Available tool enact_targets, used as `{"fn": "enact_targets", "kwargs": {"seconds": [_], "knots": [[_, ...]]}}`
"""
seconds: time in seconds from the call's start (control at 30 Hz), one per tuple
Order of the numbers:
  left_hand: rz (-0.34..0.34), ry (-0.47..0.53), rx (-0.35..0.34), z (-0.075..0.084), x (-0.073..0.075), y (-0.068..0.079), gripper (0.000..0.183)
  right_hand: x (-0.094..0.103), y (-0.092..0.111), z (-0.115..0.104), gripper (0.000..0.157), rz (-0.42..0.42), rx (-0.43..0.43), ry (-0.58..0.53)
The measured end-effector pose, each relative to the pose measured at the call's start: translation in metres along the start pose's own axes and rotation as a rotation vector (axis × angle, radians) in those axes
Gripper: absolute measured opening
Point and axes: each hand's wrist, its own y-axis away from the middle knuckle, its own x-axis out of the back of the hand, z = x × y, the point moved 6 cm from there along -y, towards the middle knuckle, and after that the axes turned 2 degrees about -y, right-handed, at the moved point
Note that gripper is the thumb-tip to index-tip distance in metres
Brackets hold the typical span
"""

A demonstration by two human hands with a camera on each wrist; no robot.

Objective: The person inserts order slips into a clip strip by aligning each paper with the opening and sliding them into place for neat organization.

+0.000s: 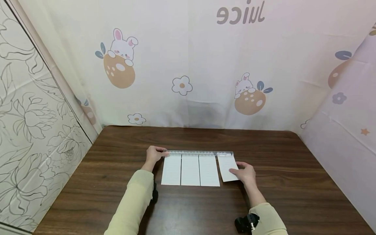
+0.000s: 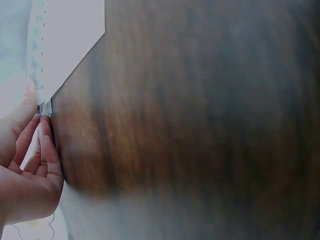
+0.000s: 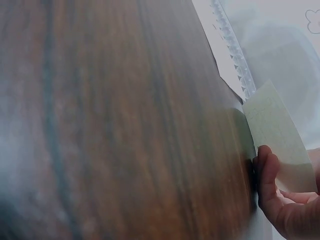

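Observation:
A clear plastic ruler (image 1: 192, 153) lies along the far edge of three white lined paper cards (image 1: 190, 170) set side by side, with thin dark gaps between them. My left hand (image 1: 153, 155) pinches the ruler's left end, thumb on top; the left wrist view shows this hand (image 2: 32, 160) at the ruler's tip. To the right, a separate white card (image 1: 227, 167) sits slightly tilted, its far edge by the ruler's right end. My right hand (image 1: 246, 173) pinches that card's right side. In the right wrist view, the card (image 3: 275, 130) is raised at an angle.
Everything lies on a dark brown wooden table (image 1: 188, 209). Behind it hangs a pale curtain (image 1: 158, 49) printed with rabbits and flowers, and a flower-patterned panel (image 1: 32, 124) stands at the left. A black device (image 1: 245, 223) is strapped at the right wrist.

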Motion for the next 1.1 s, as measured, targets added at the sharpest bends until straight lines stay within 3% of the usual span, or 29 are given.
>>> {"fn": "enact_targets", "kwargs": {"seconds": [1.1], "knots": [[-0.006, 0.006, 0.024, -0.0011, 0.0011, 0.0004, 0.020, -0.0044, 0.0015, -0.0025, 0.049, -0.050, 0.012, 0.005]]}}
